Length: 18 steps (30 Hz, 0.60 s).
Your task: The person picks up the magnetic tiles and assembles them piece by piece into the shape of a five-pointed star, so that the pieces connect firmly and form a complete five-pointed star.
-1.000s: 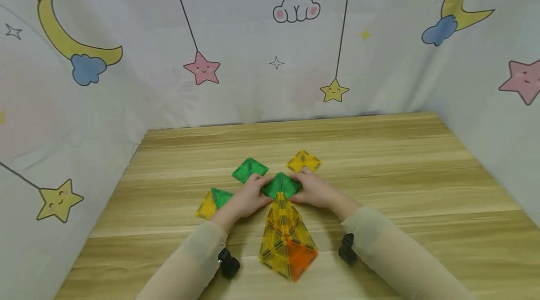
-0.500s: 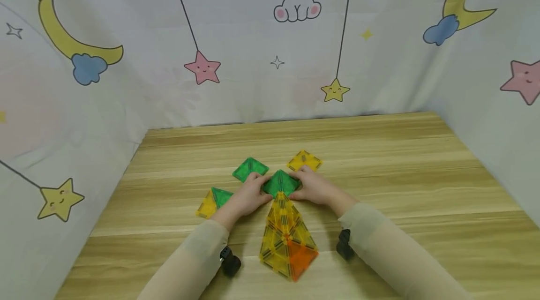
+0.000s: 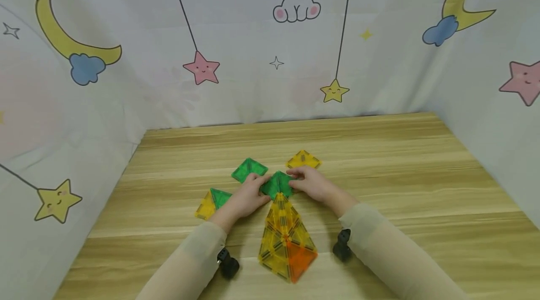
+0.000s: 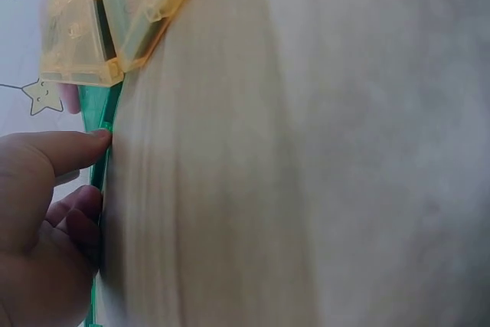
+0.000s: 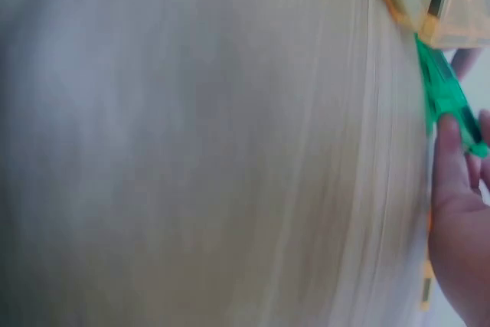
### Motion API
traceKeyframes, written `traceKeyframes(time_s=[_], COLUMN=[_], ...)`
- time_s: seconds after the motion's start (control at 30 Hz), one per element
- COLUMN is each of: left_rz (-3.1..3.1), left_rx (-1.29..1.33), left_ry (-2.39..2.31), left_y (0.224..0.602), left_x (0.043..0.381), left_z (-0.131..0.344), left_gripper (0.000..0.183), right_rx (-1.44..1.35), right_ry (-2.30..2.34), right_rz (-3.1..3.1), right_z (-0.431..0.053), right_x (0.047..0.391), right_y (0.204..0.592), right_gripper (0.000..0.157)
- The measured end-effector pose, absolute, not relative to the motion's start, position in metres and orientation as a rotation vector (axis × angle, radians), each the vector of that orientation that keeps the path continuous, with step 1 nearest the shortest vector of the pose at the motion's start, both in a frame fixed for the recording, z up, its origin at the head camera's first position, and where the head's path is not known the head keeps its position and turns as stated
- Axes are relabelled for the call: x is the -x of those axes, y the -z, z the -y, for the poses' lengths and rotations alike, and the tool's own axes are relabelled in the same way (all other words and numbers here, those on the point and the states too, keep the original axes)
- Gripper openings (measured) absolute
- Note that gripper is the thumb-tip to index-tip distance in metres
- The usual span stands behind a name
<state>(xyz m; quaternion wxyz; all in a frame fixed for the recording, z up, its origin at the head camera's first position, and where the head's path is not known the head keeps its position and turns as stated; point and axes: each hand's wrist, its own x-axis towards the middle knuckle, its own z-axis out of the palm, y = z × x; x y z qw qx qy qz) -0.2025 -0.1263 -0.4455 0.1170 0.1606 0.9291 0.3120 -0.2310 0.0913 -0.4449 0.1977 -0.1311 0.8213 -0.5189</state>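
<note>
Two joined green triangular magnetic tiles point(image 3: 277, 184) lie at the far tip of a figure of yellow magnetic tiles point(image 3: 283, 225), which has one orange tile point(image 3: 301, 259) at its near right. My left hand point(image 3: 251, 197) grips the left green tile, thumb point(image 4: 80, 149) on its near edge and fingers behind. My right hand point(image 3: 313, 184) pinches the right green tile point(image 5: 446, 97), which tilts up from the table in the right wrist view. The thumb sits at its lower edge, with fingers on the far side. Both wrist views show the yellow tiles from low down.
A loose green tile pair point(image 3: 249, 168) lies behind my left hand, and a yellow pair point(image 3: 303, 158) behind my right. Left of my left wrist is a yellow-and-green pair point(image 3: 213, 203). A printed curtain point(image 3: 253, 103) stands behind the wooden table point(image 3: 401, 164).
The right green tile has tilted up, so the pair looks narrower from above. My right hand's fingers have shifted slightly on it. The left hand stays nearly still at the left tile.
</note>
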Motion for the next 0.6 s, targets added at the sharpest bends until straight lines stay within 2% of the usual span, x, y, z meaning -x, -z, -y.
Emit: traceKeyframes(time_s=[0.3, 0.6], left_rz=[-2.688, -2.647], left_rx=[-0.406, -0.32], left_ry=[-1.084, -1.397], left_y=[0.445, 0.434], left_x=[0.201, 0.205], left_z=[0.128, 0.128], left_gripper=[0.058, 0.049], right_rx=[0.184, 0.214], right_ry=[1.842, 2.164], right_rz=[-2.08, -1.874], right_z=[-0.086, -0.086], right_x=[0.229, 0.23], right_y=[0.447, 0.442], right_gripper=[0.034, 0.035])
